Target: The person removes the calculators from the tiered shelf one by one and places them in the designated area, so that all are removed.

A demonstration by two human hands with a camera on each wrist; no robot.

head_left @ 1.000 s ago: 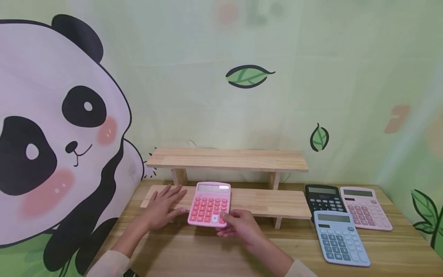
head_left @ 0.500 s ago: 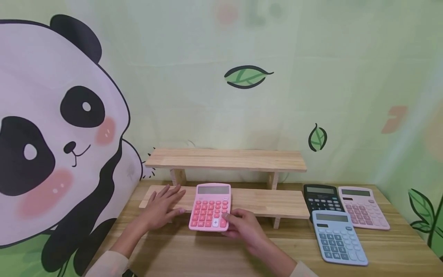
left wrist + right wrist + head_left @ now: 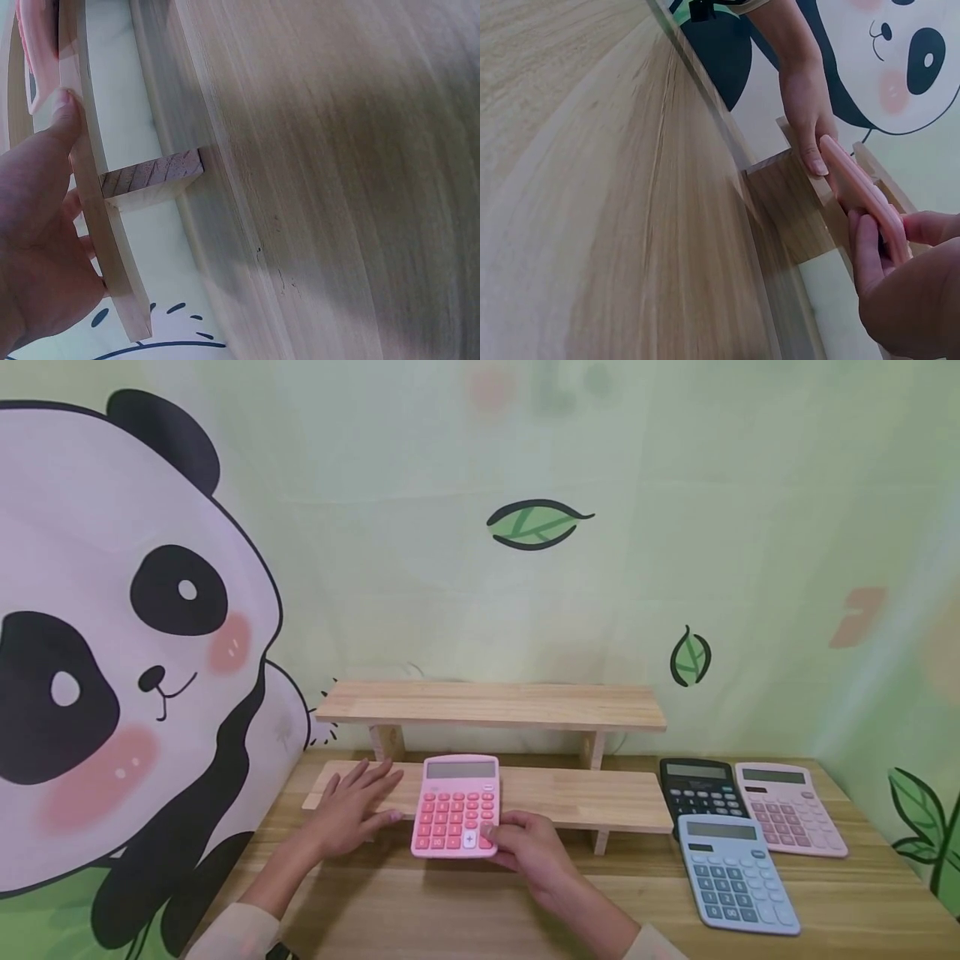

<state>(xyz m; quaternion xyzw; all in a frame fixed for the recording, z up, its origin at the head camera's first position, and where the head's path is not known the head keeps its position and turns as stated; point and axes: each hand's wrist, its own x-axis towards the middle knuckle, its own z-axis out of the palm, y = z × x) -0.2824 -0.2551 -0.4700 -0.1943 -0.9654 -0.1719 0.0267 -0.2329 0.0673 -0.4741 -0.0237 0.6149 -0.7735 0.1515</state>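
In the head view, a pink calculator (image 3: 455,810) with darker pink keys is over the lower wooden shelf (image 3: 577,795), its near end jutting past the front edge. My right hand (image 3: 536,857) pinches its near right corner, thumb on the keys. The right wrist view shows the fingers of the right hand (image 3: 915,292) beneath the calculator (image 3: 866,199). Spread flat, my left hand (image 3: 347,814) rests on the shelf's left part. From the left wrist, the thumb of the left hand (image 3: 37,217) lies at the shelf's front edge, close to the calculator (image 3: 39,56).
A higher wooden shelf (image 3: 491,703) stands behind. On the table's right side lie a black calculator (image 3: 697,774), a pale pink calculator (image 3: 798,818) and a light blue calculator (image 3: 738,877). The blue one overlaps the black. A panda-printed backdrop (image 3: 450,585) hangs behind the table (image 3: 420,910).
The pink calculator has shifted slightly toward me and to the right in my right hand, and the glare on its display is gone. My left hand stays in place.
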